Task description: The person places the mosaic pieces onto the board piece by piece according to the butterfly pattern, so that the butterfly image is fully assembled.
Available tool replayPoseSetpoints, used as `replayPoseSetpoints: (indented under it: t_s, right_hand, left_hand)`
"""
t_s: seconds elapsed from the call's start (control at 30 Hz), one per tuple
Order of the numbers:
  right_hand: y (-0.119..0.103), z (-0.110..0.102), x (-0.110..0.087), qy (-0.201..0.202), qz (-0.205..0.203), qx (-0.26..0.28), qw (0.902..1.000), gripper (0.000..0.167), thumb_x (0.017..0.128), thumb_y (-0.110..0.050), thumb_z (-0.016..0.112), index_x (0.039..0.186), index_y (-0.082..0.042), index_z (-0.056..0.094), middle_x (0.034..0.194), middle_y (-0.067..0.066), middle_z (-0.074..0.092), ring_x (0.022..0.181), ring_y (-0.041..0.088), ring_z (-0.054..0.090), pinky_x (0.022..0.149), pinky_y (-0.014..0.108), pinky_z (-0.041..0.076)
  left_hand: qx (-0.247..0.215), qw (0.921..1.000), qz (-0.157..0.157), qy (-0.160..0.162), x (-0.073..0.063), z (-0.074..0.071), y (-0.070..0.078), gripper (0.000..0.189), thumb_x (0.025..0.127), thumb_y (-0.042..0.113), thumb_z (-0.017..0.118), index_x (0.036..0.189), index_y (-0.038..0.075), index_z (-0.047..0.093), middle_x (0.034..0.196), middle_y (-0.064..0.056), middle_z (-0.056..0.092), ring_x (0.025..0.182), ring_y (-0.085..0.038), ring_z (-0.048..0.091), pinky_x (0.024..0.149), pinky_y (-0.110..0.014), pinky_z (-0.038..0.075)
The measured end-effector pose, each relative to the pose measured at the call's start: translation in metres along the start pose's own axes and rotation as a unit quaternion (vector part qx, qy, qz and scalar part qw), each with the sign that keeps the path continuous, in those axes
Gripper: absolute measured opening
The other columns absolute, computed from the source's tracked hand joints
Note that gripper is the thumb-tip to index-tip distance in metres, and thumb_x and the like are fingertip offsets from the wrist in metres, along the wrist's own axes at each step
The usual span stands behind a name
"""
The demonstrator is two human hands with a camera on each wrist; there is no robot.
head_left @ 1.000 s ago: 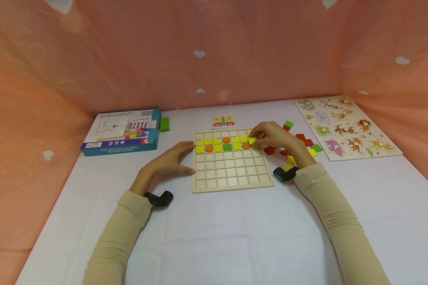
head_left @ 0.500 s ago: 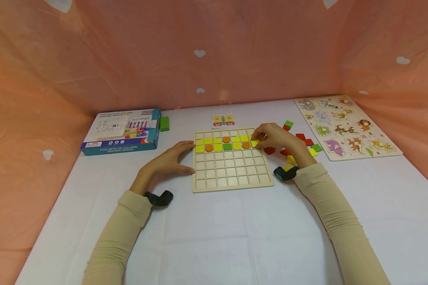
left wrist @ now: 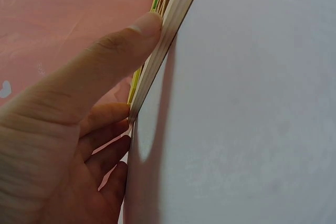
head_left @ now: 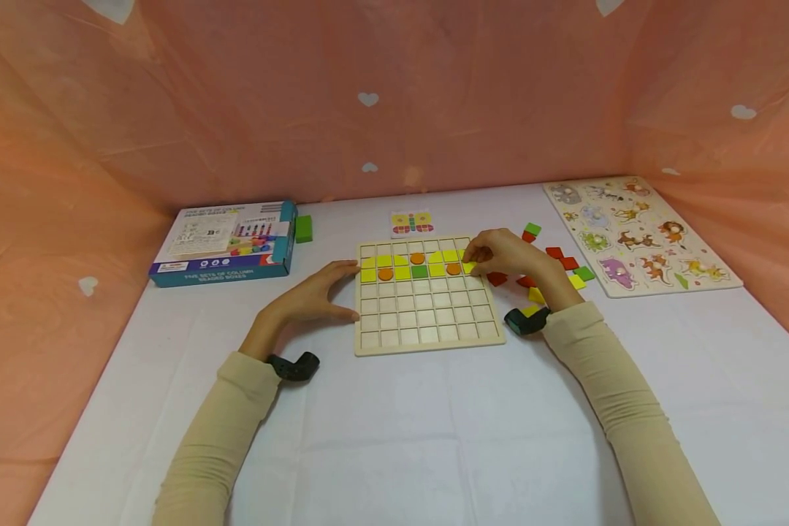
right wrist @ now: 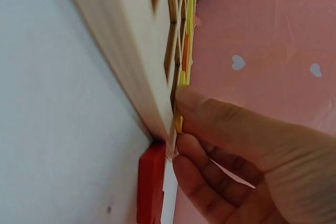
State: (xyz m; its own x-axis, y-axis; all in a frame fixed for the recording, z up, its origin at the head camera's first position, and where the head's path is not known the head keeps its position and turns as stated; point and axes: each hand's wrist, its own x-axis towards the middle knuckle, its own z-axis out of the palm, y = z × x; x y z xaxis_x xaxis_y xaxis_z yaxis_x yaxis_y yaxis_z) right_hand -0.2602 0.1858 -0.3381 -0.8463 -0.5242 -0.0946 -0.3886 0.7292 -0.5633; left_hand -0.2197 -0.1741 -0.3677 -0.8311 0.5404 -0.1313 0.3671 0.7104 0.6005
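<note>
A wooden grid board (head_left: pixel 427 321) lies in the middle of the table, with yellow, orange and green tiles filling cells in its upper rows. My left hand (head_left: pixel 312 296) rests at its left edge, thumb and fingers spread and touching the rim. At the upper right of the board, my right hand (head_left: pixel 502 256) pinches a yellow tile (right wrist: pixel 179 123) sitting at the last column. In the right wrist view the thumb (right wrist: pixel 197 103) lies against that tile, and the other fingers partly hide behind it. Orange round pieces (head_left: pixel 454 269) and a green square (head_left: pixel 419 271) sit nearby.
Loose red (head_left: pixel 568 263), green and yellow tiles lie right of the board, partly under my right wrist. A butterfly pattern card (head_left: pixel 411 223) is behind the board. A boxed set (head_left: pixel 223 245) and a green block (head_left: pixel 304 229) stand at left; an animal puzzle (head_left: pixel 641 237) lies at right.
My right hand has shifted slightly right with the yellow tile, from over the board's upper right cells into the last column, then stayed nearly still. The left hand has not moved.
</note>
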Motion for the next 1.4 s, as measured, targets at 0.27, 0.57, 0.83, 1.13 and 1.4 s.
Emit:
replayPoseSetpoints:
  t_s: [0.27, 0.57, 0.83, 1.13, 1.4]
  right_hand:
    - [-0.001, -0.004, -0.003, 0.008, -0.003, 0.005, 1.0000, 0.023, 0.080, -0.008, 0.073, 0.102, -0.002, 0.067, 0.097, 0.010, 0.063, 0.086, 0.023, 0.054, 0.080, 0.034, 0.049]
    - [0.003, -0.036, -0.022, 0.101, -0.021, 0.107, 0.9888, 0.028, 0.087, -0.020, 0.066, 0.111, -0.005, 0.065, 0.108, 0.012, 0.064, 0.095, 0.021, 0.059, 0.084, 0.025, 0.049]
    - [0.019, -0.062, -0.057, 0.140, 0.021, 0.066, 0.9876, 0.028, 0.089, -0.021, 0.064, 0.113, -0.004, 0.064, 0.105, 0.014, 0.065, 0.090, 0.015, 0.060, 0.075, 0.013, 0.046]
    - [0.040, -0.054, -0.098, 0.091, 0.031, 0.021, 0.9952, 0.026, 0.084, -0.011, 0.069, 0.108, -0.002, 0.066, 0.104, 0.013, 0.066, 0.091, 0.018, 0.061, 0.073, 0.012, 0.047]
    - [0.058, -0.044, -0.123, 0.038, 0.024, -0.023, 0.9987, 0.021, 0.080, -0.011, 0.073, 0.100, -0.006, 0.068, 0.097, 0.005, 0.068, 0.088, 0.021, 0.058, 0.074, 0.022, 0.050]
  left_hand:
    - [-0.008, 1.0000, -0.004, -0.001, 0.000, 0.000, 0.001, 0.095, 0.071, 0.045, 0.078, 0.146, 0.012, 0.030, 0.153, -0.007, 0.021, 0.141, -0.026, 0.017, 0.114, -0.047, 0.016]
    - [-0.004, 1.0000, -0.002, -0.002, 0.000, 0.000, 0.001, 0.095, 0.071, 0.044, 0.078, 0.146, 0.011, 0.030, 0.153, -0.008, 0.022, 0.141, -0.027, 0.017, 0.114, -0.047, 0.017]
    - [0.002, 1.0000, -0.005, -0.001, 0.000, -0.001, -0.001, 0.094, 0.071, 0.045, 0.078, 0.146, 0.011, 0.030, 0.153, -0.008, 0.022, 0.141, -0.027, 0.018, 0.113, -0.047, 0.018]
    - [0.000, 1.0000, -0.007, 0.000, -0.001, -0.002, -0.001, 0.095, 0.070, 0.045, 0.078, 0.146, 0.011, 0.031, 0.153, -0.009, 0.021, 0.141, -0.027, 0.017, 0.113, -0.048, 0.018]
    - [-0.004, 1.0000, -0.003, -0.001, 0.000, -0.001, 0.000, 0.096, 0.070, 0.045, 0.078, 0.146, 0.011, 0.030, 0.153, -0.009, 0.021, 0.141, -0.028, 0.017, 0.113, -0.048, 0.017]
